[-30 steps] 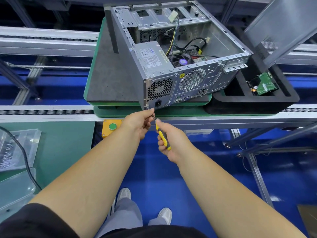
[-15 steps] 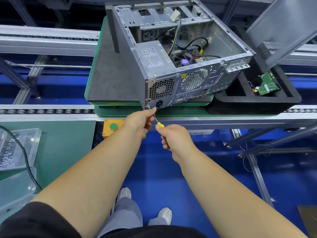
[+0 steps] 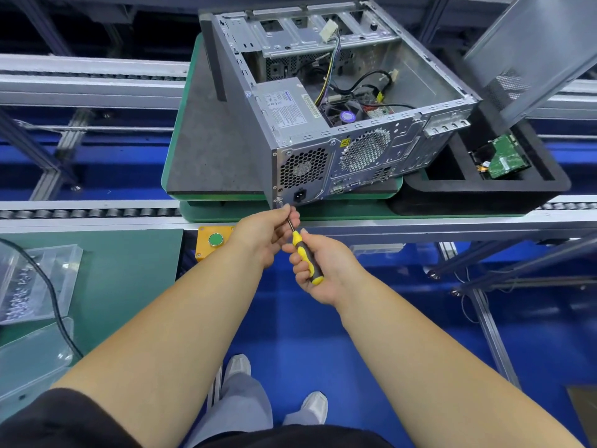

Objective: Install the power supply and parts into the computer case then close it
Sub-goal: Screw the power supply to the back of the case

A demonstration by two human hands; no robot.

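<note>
An open silver computer case lies on its side on a grey pallet, its rear panel facing me. The grey power supply sits inside its near left corner, with cables beside it. My right hand grips the yellow and black handle of a screwdriver. The tip points at the lower left corner of the rear panel, under the power socket. My left hand pinches the metal shaft near the tip.
A black foam tray to the right holds a green circuit board. The grey side panel leans at the upper right. A yellow box with a green button sits on the rail. Clear bins of screws stand at left.
My right hand has turned on the screwdriver, so more of the yellow handle shows than half a second ago. My left hand stays at the case's lower corner.
</note>
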